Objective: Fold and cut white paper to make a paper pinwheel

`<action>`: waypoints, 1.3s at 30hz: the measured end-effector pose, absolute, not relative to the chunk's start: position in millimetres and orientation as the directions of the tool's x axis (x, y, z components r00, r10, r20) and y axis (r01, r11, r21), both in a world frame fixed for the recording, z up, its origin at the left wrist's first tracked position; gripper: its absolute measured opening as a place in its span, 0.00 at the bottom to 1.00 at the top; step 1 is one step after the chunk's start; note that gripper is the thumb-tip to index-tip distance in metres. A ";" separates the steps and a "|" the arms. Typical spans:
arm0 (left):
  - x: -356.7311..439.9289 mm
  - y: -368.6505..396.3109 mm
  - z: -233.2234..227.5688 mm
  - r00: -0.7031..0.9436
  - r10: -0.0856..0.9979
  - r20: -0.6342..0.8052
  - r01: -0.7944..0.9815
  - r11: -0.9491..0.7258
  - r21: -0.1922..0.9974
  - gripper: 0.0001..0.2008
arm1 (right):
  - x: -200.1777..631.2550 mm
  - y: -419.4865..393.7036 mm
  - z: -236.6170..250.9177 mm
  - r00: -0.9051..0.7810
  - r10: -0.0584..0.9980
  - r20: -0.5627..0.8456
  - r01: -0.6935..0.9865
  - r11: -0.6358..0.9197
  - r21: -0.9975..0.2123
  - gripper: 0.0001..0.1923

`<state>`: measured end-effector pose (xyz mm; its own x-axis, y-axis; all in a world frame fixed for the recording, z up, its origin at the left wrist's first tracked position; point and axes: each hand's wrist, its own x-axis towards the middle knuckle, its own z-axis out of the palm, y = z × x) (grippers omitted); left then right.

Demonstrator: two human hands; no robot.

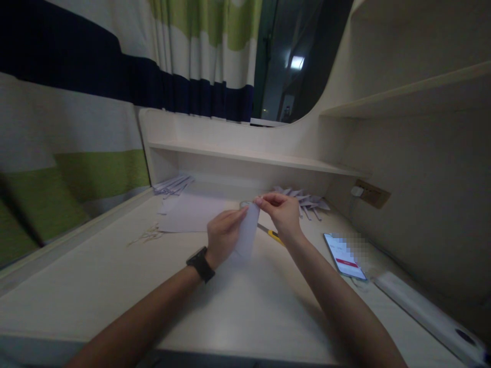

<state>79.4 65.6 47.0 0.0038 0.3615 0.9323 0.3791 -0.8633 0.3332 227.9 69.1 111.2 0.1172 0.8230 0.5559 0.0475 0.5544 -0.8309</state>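
A narrow folded piece of white paper (247,235) is held upright over the middle of the desk. My left hand (223,236), with a black watch on its wrist, grips the paper along its left side. My right hand (281,212) pinches the paper's top edge with thumb and fingers. Under my right hand lies a tool with a yellow handle (273,234), flat on the desk, partly hidden.
A flat white sheet (192,212) lies behind my hands. Folded paper pieces lie in a pile at the back left (172,185) and another at the back right (309,201). A lit phone (344,255), thin paper strips (148,235) and a white power strip (429,314) rest on the desk (249,317).
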 end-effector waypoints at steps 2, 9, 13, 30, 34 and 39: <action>79.2 64.7 48.0 0.005 0.352 0.936 0.390 -0.863 0.322 0.12 | 227.6 69.4 111.1 0.132 0.823 0.552 0.068 0.548 -0.833 0.11; 80.1 61.9 51.6 -0.015 0.370 0.929 0.395 -0.852 0.345 0.11 | 230.4 68.8 112.9 0.114 0.816 0.567 0.070 0.563 -0.824 0.10; 80.0 61.6 52.8 -0.025 0.360 0.933 0.395 -0.853 0.340 0.11 | 231.3 66.3 115.6 0.090 0.821 0.564 0.059 0.561 -0.826 0.10; 81.7 58.9 52.3 -0.034 0.447 0.894 0.349 -0.833 0.430 0.12 | 232.5 68.3 116.6 0.005 0.877 0.481 0.084 0.479 -0.874 0.14; 82.1 57.8 52.3 -0.044 0.451 0.891 0.326 -0.837 0.439 0.12 | 233.4 67.1 118.8 0.015 0.892 0.452 0.044 0.451 -0.892 0.13; 84.2 57.4 52.8 -0.067 0.490 0.869 0.366 -0.798 0.478 0.11 | 236.9 67.7 120.5 0.004 0.910 0.414 0.023 0.414 -0.910 0.14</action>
